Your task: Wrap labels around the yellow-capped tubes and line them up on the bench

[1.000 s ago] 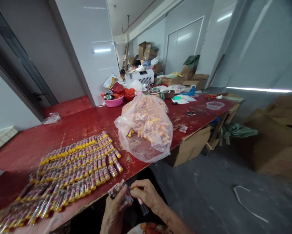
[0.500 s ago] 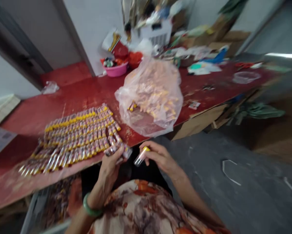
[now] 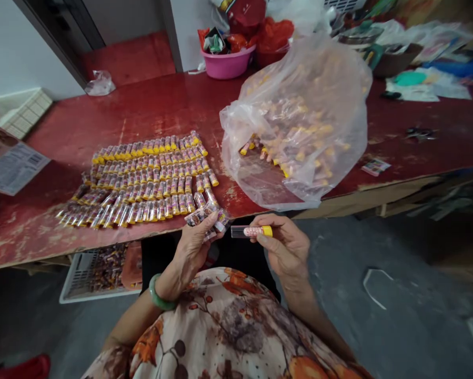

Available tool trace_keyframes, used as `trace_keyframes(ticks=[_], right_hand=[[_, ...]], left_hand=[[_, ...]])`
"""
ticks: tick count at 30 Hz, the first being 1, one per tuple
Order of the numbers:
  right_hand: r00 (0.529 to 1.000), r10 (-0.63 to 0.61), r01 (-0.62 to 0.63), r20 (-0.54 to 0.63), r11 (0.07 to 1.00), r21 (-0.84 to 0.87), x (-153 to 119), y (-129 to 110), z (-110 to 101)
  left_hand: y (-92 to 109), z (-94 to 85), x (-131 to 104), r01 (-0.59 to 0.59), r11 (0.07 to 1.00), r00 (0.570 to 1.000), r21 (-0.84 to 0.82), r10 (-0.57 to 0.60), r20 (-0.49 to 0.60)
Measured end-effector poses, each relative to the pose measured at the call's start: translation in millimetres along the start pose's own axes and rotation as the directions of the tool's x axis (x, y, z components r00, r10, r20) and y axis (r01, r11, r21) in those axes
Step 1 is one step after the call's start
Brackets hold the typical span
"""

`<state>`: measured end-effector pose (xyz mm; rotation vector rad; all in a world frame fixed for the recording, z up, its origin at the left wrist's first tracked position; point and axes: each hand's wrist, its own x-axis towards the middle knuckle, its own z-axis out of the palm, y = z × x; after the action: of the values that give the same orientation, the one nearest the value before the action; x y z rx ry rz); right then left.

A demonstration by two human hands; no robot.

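Since half a second back, you've swung the tube (image 3: 251, 231) level, so it now lies sideways in front of you instead of tilted. Your right hand (image 3: 287, 247) pinches it at the yellow cap end, fingers curled in tight, clear end pointing at your left hand (image 3: 192, 247). That one's closed round a small bundle of wrappers (image 3: 208, 217), right at the red table (image 3: 62, 131) edge. Further out you've got rows of filled tubes (image 3: 149, 173), then the plastic bag (image 3: 299, 121) of more.
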<state>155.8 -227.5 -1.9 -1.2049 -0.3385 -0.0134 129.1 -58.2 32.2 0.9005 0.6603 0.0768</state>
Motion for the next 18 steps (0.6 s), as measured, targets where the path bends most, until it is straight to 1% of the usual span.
trace_keyframes(ticks=[3, 6, 10, 12, 15, 18], right_hand=[[1.000, 0.025, -0.025, 0.004, 1.000, -0.007, 0.7, 1.6, 3.7], [1.000, 0.022, -0.022, 0.011, 1.000, -0.005, 0.4, 0.9, 8.2], [1.000, 0.021, -0.021, -0.004, 0.998, -0.052, -1.0, 1.5, 14.8], [1.000, 0.019, -0.019, -0.015, 0.998, -0.065, -1.3, 2.2, 17.7], [1.000, 0.005, -0.006, -0.021, 0.999, -0.043, -0.7, 2.2, 21.9], [1.000, 0.003, -0.003, -0.014, 1.000, -0.017, -0.1, 2.2, 26.2]], left_hand=[[0.5, -5.7, 3.2, 0.034, 0.999, 0.999, -0.011, -0.034, -0.016], [0.0, -11.2, 5.6, 0.045, 0.999, 0.999, -0.018, -0.046, -0.027], [0.1, -16.8, 6.3, 0.011, 0.999, 1.000, -0.049, -0.010, 0.008], [1.0, -19.6, 6.4, -0.004, 0.998, 1.000, -0.056, 0.004, -0.001], [3.2, -22.9, 6.7, -0.005, 0.999, 1.000, -0.048, 0.004, -0.021], [5.6, -23.1, 5.5, 0.033, 0.998, 0.999, -0.061, -0.035, -0.037]])
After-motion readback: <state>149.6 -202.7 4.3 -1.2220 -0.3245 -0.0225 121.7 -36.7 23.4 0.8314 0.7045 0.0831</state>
